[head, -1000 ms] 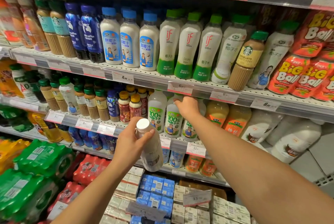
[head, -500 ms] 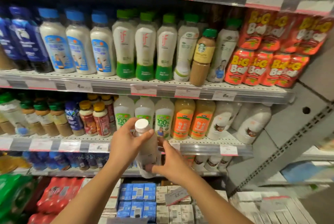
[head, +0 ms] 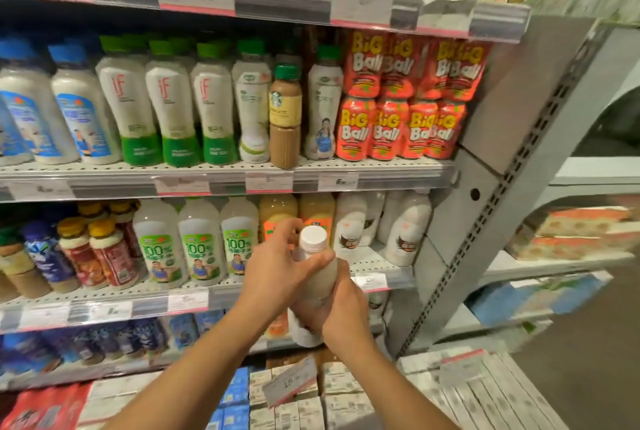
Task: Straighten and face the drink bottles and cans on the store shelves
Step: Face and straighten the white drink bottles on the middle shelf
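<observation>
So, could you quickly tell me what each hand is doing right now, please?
Left hand: grips the upper part of the white-capped bottle, fingers curled near its neck.
Right hand: wrapped round the same bottle's lower body.

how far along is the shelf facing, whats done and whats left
Looks done: the green-capped if bottles and the 100% bottles stand upright, labels out. In hand: a white-capped bottle, gripped by the left hand and right hand off the shelf. Left: shelving it, and the Starbucks bottle standing among white bottles looks misplaced.
</observation>
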